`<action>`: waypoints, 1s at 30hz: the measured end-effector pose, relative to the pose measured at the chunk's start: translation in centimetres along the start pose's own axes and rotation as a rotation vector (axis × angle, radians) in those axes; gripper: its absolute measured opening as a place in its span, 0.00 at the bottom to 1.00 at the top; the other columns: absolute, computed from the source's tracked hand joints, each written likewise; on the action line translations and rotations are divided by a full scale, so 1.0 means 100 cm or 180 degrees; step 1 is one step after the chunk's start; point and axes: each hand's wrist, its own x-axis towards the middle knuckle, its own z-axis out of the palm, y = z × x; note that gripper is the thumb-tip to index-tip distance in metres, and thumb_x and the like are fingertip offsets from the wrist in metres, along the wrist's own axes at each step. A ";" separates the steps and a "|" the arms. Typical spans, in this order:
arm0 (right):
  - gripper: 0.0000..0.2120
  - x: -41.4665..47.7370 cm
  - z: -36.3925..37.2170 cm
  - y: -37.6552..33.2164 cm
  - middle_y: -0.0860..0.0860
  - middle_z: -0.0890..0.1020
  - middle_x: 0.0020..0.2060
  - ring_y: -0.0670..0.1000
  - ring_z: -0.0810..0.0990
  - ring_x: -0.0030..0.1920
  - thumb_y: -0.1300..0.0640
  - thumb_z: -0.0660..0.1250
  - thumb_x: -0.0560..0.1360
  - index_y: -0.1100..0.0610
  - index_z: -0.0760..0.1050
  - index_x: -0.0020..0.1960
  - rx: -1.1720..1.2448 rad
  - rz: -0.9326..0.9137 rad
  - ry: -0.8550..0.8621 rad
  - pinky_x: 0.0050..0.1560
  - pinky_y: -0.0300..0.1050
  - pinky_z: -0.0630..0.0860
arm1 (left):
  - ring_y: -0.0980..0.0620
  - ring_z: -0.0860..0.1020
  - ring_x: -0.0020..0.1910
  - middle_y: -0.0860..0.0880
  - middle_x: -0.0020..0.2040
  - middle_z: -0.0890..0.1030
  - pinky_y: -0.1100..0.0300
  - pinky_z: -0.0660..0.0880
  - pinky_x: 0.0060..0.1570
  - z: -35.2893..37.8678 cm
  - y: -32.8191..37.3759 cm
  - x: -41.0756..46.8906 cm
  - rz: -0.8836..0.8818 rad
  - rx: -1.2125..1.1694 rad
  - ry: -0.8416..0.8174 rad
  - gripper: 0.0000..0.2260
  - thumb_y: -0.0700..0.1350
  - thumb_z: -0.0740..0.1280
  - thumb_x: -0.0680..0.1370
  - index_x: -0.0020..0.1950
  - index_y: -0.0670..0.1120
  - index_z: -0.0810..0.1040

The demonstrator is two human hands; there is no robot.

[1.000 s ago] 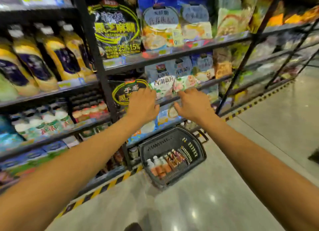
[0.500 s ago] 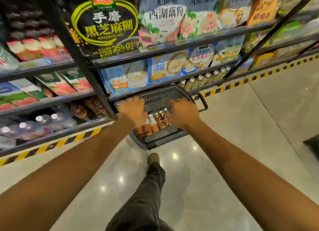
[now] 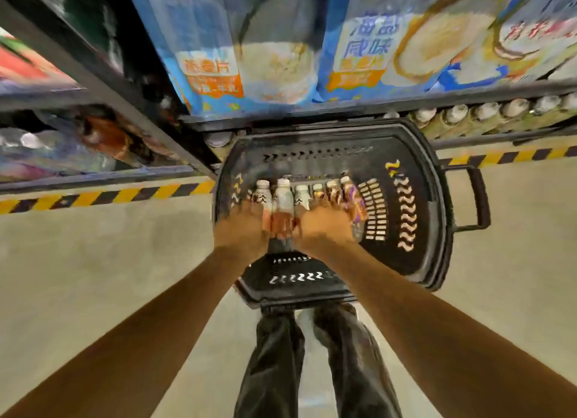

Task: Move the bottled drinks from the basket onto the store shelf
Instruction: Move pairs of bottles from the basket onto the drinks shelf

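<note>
Black plastic basket [image 3: 418,199] on the floor holds a full row of bottles [image 3: 301,196], so the shelf [image 3: 468,136] work seems hardly begun (blurred left hand [image 3: 242,230] and right hand [image 3: 324,230] reach among them, grip unclear).

Both arms outstretched; left hand [image 3: 242,230], right hand [image 3: 324,230] side by side, blurred.

Person, head view: both forearms bare, no sleeves; left hand [image 3: 242,230] and right hand [image 3: 324,230] ungloved; dark grey creased trousers [image 3: 312,364] were worn.
</note>
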 end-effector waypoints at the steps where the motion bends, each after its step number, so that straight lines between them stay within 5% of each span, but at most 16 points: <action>1: 0.18 0.022 0.024 0.005 0.54 0.78 0.55 0.57 0.76 0.57 0.47 0.58 0.77 0.54 0.72 0.61 0.0053 -0.0067 -0.0051 0.51 0.48 0.71 | 0.42 0.68 0.68 0.44 0.70 0.67 0.48 0.70 0.62 0.021 0.002 0.018 -0.0028 0.0038 -0.0098 0.25 0.49 0.61 0.76 0.72 0.45 0.62; 4: 0.23 0.076 0.090 0.018 0.55 0.78 0.58 0.57 0.74 0.61 0.42 0.57 0.74 0.55 0.73 0.62 0.0594 -0.0100 -0.0175 0.59 0.52 0.72 | 0.41 0.64 0.71 0.43 0.74 0.61 0.47 0.68 0.64 0.078 0.009 0.065 -0.0132 0.0066 -0.0372 0.29 0.50 0.59 0.78 0.76 0.45 0.54; 11: 0.24 0.170 0.182 0.027 0.56 0.75 0.59 0.56 0.74 0.60 0.42 0.55 0.78 0.56 0.65 0.67 0.0636 0.0288 -0.0423 0.55 0.51 0.69 | 0.42 0.61 0.73 0.42 0.75 0.59 0.46 0.63 0.68 0.166 0.014 0.146 -0.0527 -0.0103 -0.0224 0.31 0.51 0.59 0.78 0.77 0.44 0.50; 15: 0.27 0.204 0.213 0.027 0.54 0.78 0.52 0.56 0.77 0.55 0.38 0.61 0.75 0.58 0.67 0.63 0.2154 0.0860 -0.0534 0.49 0.47 0.69 | 0.42 0.63 0.72 0.42 0.75 0.60 0.45 0.66 0.65 0.183 0.010 0.168 -0.0907 -0.0701 -0.0039 0.30 0.51 0.58 0.79 0.77 0.44 0.50; 20: 0.21 0.220 0.233 0.029 0.53 0.79 0.51 0.53 0.78 0.52 0.51 0.73 0.70 0.56 0.70 0.58 0.3681 0.1256 -0.0447 0.48 0.44 0.72 | 0.42 0.59 0.74 0.41 0.76 0.58 0.50 0.58 0.71 0.206 0.005 0.182 -0.1329 -0.2205 0.0091 0.34 0.46 0.63 0.78 0.78 0.42 0.48; 23: 0.26 0.214 0.236 0.050 0.52 0.78 0.52 0.53 0.78 0.52 0.51 0.73 0.69 0.56 0.68 0.62 0.3719 0.1294 -0.0326 0.48 0.45 0.76 | 0.40 0.56 0.75 0.38 0.75 0.56 0.52 0.54 0.74 0.215 0.010 0.188 -0.1439 -0.2317 0.0226 0.38 0.42 0.67 0.76 0.77 0.38 0.47; 30: 0.36 0.203 0.251 0.098 0.50 0.81 0.56 0.51 0.79 0.57 0.45 0.78 0.62 0.56 0.69 0.65 0.3622 0.1439 -0.0235 0.60 0.52 0.77 | 0.40 0.67 0.64 0.38 0.65 0.67 0.46 0.68 0.64 0.223 0.032 0.204 -0.1359 -0.2649 0.0120 0.39 0.46 0.75 0.68 0.72 0.41 0.57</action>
